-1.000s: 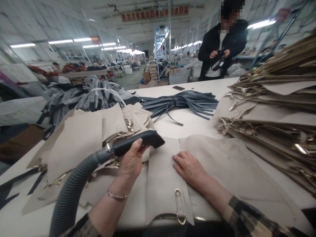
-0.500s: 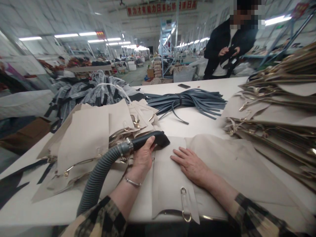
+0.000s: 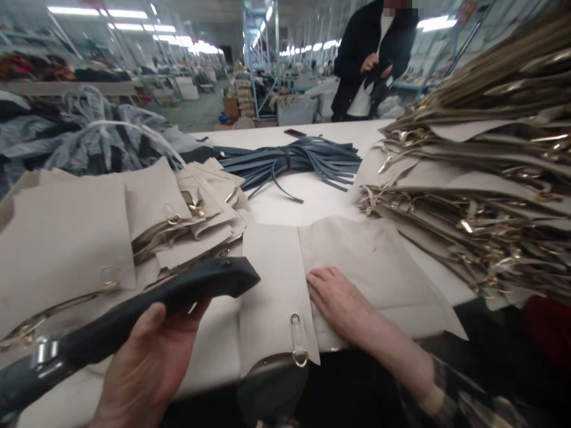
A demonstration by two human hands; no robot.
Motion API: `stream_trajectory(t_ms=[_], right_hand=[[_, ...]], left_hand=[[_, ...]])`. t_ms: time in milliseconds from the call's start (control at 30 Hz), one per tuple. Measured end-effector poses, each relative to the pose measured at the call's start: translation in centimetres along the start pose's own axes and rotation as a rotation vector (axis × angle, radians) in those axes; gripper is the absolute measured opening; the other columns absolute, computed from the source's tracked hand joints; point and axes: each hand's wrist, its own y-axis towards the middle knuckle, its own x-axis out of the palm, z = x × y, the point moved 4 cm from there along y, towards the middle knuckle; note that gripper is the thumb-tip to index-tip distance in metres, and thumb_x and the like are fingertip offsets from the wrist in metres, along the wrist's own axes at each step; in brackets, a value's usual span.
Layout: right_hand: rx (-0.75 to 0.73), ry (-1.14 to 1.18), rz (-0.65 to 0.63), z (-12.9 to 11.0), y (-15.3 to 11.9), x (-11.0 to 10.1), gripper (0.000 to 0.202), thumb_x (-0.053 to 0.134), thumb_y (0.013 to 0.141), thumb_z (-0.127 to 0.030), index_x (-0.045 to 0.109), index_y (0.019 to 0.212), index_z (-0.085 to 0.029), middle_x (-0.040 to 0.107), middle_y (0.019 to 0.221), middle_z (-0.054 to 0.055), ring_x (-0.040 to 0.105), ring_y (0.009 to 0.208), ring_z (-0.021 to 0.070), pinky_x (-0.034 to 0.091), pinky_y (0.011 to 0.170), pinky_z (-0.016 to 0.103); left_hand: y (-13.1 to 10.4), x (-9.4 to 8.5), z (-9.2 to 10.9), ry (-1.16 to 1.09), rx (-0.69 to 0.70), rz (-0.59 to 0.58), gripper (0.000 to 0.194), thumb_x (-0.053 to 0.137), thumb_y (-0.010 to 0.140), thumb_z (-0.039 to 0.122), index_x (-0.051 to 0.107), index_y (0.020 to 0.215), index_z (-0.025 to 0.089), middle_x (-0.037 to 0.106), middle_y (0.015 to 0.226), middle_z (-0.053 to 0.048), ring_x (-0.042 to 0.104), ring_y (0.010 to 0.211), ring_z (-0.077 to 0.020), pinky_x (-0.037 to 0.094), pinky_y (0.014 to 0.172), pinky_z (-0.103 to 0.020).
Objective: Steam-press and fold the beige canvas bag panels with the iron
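My left hand [image 3: 151,351] is closed around a black hose nozzle [image 3: 200,285], thumb on the near side and fingers underneath. The nozzle's flat tip points right, just over the left edge of a beige bag piece [image 3: 272,291]. That piece lies on the table with a small strap and gold D-ring [image 3: 300,356] near its front edge. My right hand [image 3: 336,297] rests on it, fingers bent together at the fold beside the wider beige part [image 3: 357,249]. The right thumb is hidden.
Beige pieces with gold hardware are piled at left [image 3: 75,232], and a taller stack [image 3: 482,178] rises at right. Behind lie a bundle of dark blue straps [image 3: 289,160], a phone [image 3: 295,133] and plastic-wrapped items [image 3: 93,131]. A person [image 3: 375,59] stands beyond the table.
My left hand has drawn the nozzle back left and toward me, and its tip has left the beige piece's top. The right fingers went from spread flat to bent together. The view shifted.
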Motion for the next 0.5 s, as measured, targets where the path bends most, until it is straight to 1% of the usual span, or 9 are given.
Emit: stream_trajectory(t_ms=[67, 133, 167, 200, 267, 333, 367, 433, 500], right_hand=[[0.035, -0.009, 0.032, -0.4, 0.9, 0.6, 0.023, 0.050, 0.092, -0.011, 0.064, 0.110, -0.015, 0.063, 0.110, 0.012, 0.054, 0.103, 0.0268, 0.048, 0.093, 0.042], [0.059, 0.045, 0.073, -0.4, 2.6, 1.1, 0.026, 0.048, 0.094, -0.011, 0.063, 0.114, -0.017, 0.063, 0.114, 0.011, 0.054, 0.106, 0.0259, 0.047, 0.096, 0.042], [0.049, 0.097, 0.096, -0.3, 3.5, 1.4, 0.028, 0.046, 0.095, -0.012, 0.061, 0.118, -0.017, 0.062, 0.119, 0.011, 0.054, 0.110, 0.0248, 0.046, 0.099, 0.040], [0.032, 0.155, 0.119, -0.3, 4.2, 1.7, 0.032, 0.045, 0.096, -0.014, 0.058, 0.125, -0.017, 0.060, 0.126, 0.011, 0.052, 0.116, 0.0233, 0.044, 0.102, 0.039], [-0.001, 0.238, 0.149, -0.2, 5.3, 2.3, 0.042, 0.045, 0.098, -0.018, 0.046, 0.140, -0.014, 0.051, 0.142, 0.012, 0.047, 0.127, 0.0212, 0.040, 0.109, 0.036], [-0.036, 0.197, 0.143, -0.2, 5.8, 3.0, 0.049, 0.046, 0.097, -0.021, 0.039, 0.145, -0.012, 0.043, 0.150, 0.014, 0.042, 0.133, 0.0232, 0.038, 0.110, 0.039], [-0.061, 0.140, 0.128, -0.3, 5.9, 3.2, 0.050, 0.046, 0.097, -0.022, 0.039, 0.146, -0.013, 0.042, 0.151, 0.014, 0.043, 0.132, 0.0252, 0.040, 0.108, 0.041], [-0.121, 0.003, 0.099, -0.6, 6.1, 3.3, 0.047, 0.046, 0.096, -0.021, 0.043, 0.144, -0.016, 0.043, 0.150, 0.011, 0.049, 0.122, 0.0281, 0.045, 0.099, 0.044], [-0.169, -0.103, 0.078, -0.9, 6.4, 2.9, 0.043, 0.046, 0.095, -0.019, 0.049, 0.138, -0.019, 0.047, 0.148, 0.009, 0.054, 0.110, 0.0282, 0.048, 0.089, 0.043]], left_hand=[[-0.1, 0.2, -0.6, -0.020, -0.030, 0.021, 0.031, 0.086, 0.060, 0.035, 0.071, 0.086, 0.030, 0.075, 0.107, 0.003, 0.059, 0.120, -0.0292, 0.055, 0.098, -0.043], [0.3, 0.9, -0.9, -0.035, -0.023, -0.002, 0.034, 0.088, 0.057, 0.034, 0.071, 0.087, 0.029, 0.076, 0.105, 0.003, 0.063, 0.111, -0.0273, 0.057, 0.094, -0.041], [0.6, 1.3, -0.9, -0.038, -0.017, -0.021, 0.036, 0.088, 0.057, 0.034, 0.072, 0.088, 0.028, 0.076, 0.103, 0.002, 0.065, 0.107, -0.0264, 0.057, 0.093, -0.040], [0.9, 1.7, -0.9, -0.039, -0.011, -0.042, 0.036, 0.089, 0.057, 0.034, 0.072, 0.089, 0.027, 0.076, 0.101, 0.001, 0.066, 0.104, -0.0256, 0.058, 0.092, -0.039], [1.6, 2.4, -0.9, -0.035, -0.006, -0.078, 0.037, 0.089, 0.057, 0.033, 0.073, 0.089, 0.025, 0.076, 0.097, -0.001, 0.068, 0.100, -0.0249, 0.058, 0.091, -0.038], [2.1, 3.0, -0.9, -0.033, 0.002, -0.097, 0.035, 0.090, 0.057, 0.032, 0.074, 0.087, 0.025, 0.077, 0.094, -0.001, 0.069, 0.096, -0.0239, 0.059, 0.088, -0.037], [2.4, 3.4, -1.0, -0.028, 0.008, -0.104, 0.035, 0.089, 0.057, 0.031, 0.074, 0.087, 0.025, 0.076, 0.093, -0.001, 0.069, 0.095, -0.0234, 0.059, 0.086, -0.036], [2.9, 4.1, -1.2, -0.023, 0.017, -0.110, 0.033, 0.089, 0.057, 0.030, 0.073, 0.086, 0.025, 0.076, 0.092, -0.001, 0.068, 0.095, -0.0232, 0.058, 0.085, -0.037], [3.4, 4.8, -1.4, -0.023, 0.027, -0.116, 0.031, 0.089, 0.058, 0.028, 0.072, 0.084, 0.025, 0.076, 0.093, -0.001, 0.067, 0.101, -0.0251, 0.056, 0.089, -0.041]])
